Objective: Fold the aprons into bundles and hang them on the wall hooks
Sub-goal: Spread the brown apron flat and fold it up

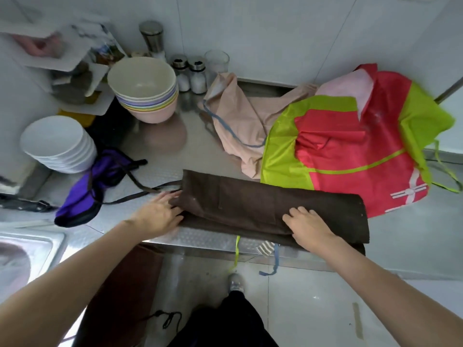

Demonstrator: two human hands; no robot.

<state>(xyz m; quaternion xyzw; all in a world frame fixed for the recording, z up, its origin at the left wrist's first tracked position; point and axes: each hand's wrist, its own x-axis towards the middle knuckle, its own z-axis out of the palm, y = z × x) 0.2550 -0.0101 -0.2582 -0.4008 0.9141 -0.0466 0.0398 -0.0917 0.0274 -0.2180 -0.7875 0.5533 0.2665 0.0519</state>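
Note:
A dark brown apron (pixel 250 201) lies folded into a long band along the front of the steel counter (pixel 160 171). My left hand (pixel 157 214) holds its left end, fingers tucked into the fold. My right hand (pixel 310 226) grips the near folded edge toward the right. The brown straps (pixel 140 186) trail left from the band. Behind it a red and lime-green apron (pixel 350 151) is spread out, partly over a beige apron (pixel 240 116) with a blue strap. A purple apron (pixel 95 186) lies bunched at the left. No wall hooks are in view.
Stacked pastel bowls (pixel 145 91) and white plates (pixel 57 144) stand at the back left, with shakers (pixel 190 73) and a glass (pixel 216 61) by the wall. A sink (pixel 22 251) is at the near left. Loose straps (pixel 250 254) hang over the counter's front edge above my shoe.

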